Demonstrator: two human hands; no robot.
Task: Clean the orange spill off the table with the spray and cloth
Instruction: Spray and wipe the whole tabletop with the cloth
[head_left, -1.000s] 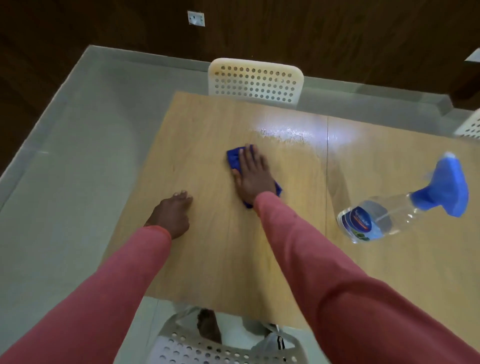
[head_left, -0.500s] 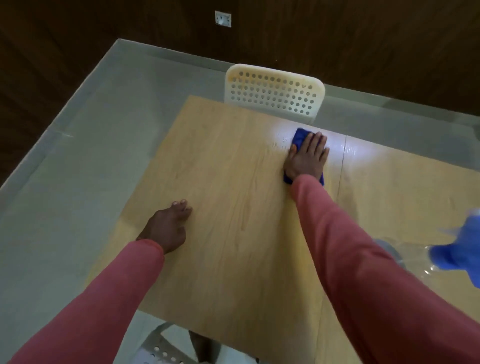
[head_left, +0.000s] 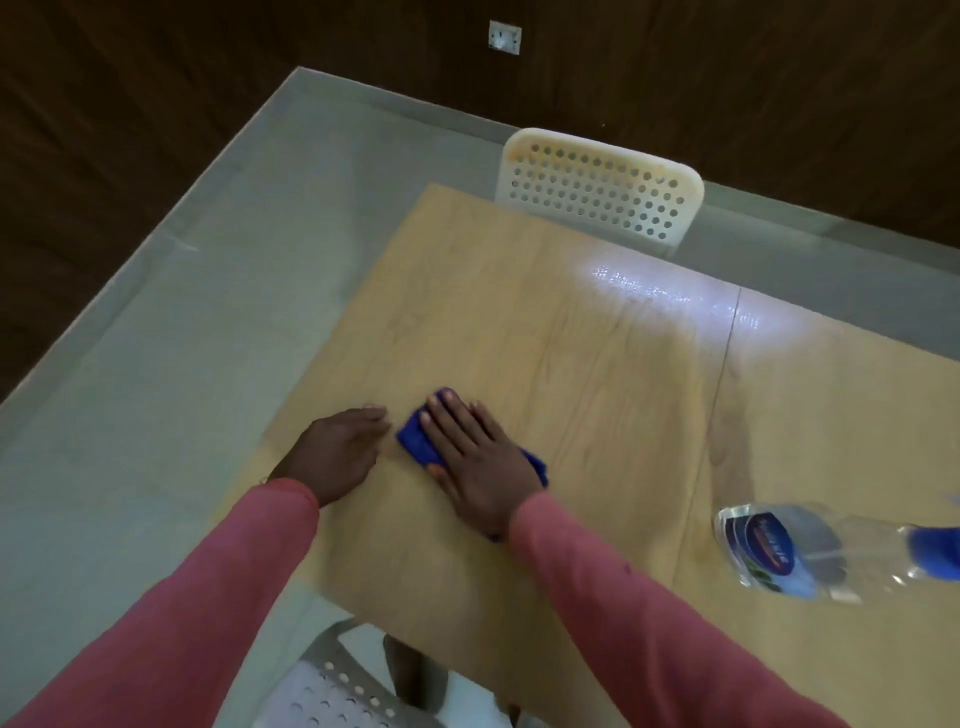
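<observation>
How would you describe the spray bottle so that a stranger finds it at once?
Look at the wooden table, then along its right side. The spray bottle lies there, apart from both hands: clear plastic, blue trigger head, blue label.

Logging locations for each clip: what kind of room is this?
Probably a dining or meeting room: a wooden table with perforated white plastic chairs pulled up, dark wood-panelled walls and a wall socket.

I count one blue cloth (head_left: 415, 441), one spray bottle (head_left: 810, 556) at the right edge, and one wooden table (head_left: 571, 364) under both. Two hands are in view, a left hand (head_left: 332, 457) and a right hand (head_left: 478, 462). Chairs number two: one white chair (head_left: 597, 192) at the far side, one grey chair (head_left: 332, 691) nearest me.
</observation>
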